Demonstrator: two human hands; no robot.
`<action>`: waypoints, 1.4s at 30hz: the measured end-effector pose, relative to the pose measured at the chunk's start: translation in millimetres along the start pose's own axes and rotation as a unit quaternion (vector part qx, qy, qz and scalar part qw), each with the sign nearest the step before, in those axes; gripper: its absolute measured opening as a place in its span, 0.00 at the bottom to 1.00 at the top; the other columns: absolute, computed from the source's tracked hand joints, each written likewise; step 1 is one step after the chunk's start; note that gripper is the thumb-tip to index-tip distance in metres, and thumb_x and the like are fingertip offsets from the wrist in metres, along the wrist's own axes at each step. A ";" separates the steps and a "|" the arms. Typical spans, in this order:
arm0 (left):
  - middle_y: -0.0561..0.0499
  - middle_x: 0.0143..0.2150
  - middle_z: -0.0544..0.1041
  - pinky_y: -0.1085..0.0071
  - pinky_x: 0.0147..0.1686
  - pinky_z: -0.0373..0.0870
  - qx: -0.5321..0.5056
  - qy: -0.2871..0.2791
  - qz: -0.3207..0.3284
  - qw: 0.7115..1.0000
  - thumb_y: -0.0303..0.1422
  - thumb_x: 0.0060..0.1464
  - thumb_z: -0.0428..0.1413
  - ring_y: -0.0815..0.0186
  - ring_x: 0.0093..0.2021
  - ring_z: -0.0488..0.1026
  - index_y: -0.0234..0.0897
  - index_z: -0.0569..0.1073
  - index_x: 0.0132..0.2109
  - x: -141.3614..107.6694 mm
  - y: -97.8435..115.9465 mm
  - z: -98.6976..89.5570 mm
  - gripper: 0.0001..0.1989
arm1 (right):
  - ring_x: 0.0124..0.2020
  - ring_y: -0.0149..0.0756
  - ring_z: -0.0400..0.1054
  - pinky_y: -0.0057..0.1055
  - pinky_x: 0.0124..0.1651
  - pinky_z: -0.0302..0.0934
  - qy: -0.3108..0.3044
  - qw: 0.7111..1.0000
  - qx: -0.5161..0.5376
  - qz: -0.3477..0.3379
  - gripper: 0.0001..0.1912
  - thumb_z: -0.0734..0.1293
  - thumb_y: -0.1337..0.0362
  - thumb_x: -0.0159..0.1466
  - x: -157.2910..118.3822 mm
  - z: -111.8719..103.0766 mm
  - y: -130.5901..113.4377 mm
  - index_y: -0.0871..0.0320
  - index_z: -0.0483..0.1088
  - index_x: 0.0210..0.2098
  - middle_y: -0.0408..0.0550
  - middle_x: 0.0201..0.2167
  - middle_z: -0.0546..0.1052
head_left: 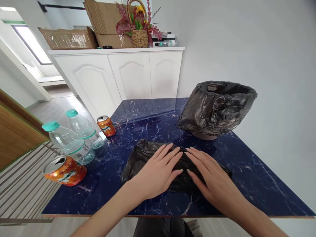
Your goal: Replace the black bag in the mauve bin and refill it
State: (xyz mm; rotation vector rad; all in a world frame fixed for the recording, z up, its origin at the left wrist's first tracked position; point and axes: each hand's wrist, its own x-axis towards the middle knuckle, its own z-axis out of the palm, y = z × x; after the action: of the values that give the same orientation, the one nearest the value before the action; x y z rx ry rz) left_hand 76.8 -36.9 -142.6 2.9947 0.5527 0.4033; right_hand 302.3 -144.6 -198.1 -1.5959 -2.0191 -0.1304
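A black plastic bag [142, 154] lies flattened on the blue marbled table in front of me. My left hand [160, 171] rests on it with the fingers stretched out flat. Beside it, my right hand [209, 174] also presses on the bag, palm down and fingers extended. The two hands' fingertips come close together near the bag's middle. Both hands cover much of the bag, so its centre is partly hidden. Beyond the right hand stands a bin [217, 108] lined with another black bag, whose edge is folded over the rim.
At the table's left stand two clear bottles with teal caps [79, 144] [86, 128] and two orange soda cans [65, 171] [106, 125]. A white cabinet [133, 72] behind bears cardboard boxes [70, 38] and a flower basket [140, 38]. A wall runs along the right.
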 end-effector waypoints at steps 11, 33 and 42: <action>0.45 0.83 0.54 0.42 0.78 0.51 -0.002 -0.072 -0.154 0.985 0.48 0.78 0.42 0.50 0.83 0.44 0.45 0.54 0.80 -51.4 -87.8 35.9 0.31 | 0.82 0.48 0.44 0.58 0.82 0.44 -0.121 0.991 -0.032 0.036 0.31 0.53 0.49 0.82 -15.6 36.4 72.7 0.49 0.54 0.80 0.47 0.82 0.51; 0.42 0.51 0.82 0.53 0.53 0.79 -0.106 0.137 -0.354 0.919 0.53 0.68 0.54 0.51 0.51 0.80 0.40 0.79 0.46 -134.9 -49.6 5.9 0.22 | 0.83 0.51 0.27 0.60 0.82 0.37 -0.211 0.898 0.344 0.174 0.53 0.66 0.37 0.72 29.1 42.3 -66.0 0.47 0.35 0.83 0.46 0.84 0.36; 0.50 0.45 0.85 0.62 0.47 0.85 -0.399 0.102 -0.295 0.862 0.53 0.66 0.58 0.57 0.44 0.83 0.45 0.79 0.52 -95.1 13.8 -55.7 0.20 | 0.80 0.62 0.48 0.63 0.80 0.47 -0.128 0.916 0.363 0.115 0.60 0.77 0.54 0.62 13.0 49.7 -113.8 0.41 0.39 0.82 0.47 0.81 0.53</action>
State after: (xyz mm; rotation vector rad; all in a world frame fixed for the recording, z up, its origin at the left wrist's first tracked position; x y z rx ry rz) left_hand -19.0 -82.8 -110.5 1.8873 0.9791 0.6804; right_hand 177.6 -145.9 -204.3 -1.3707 -1.7208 0.8593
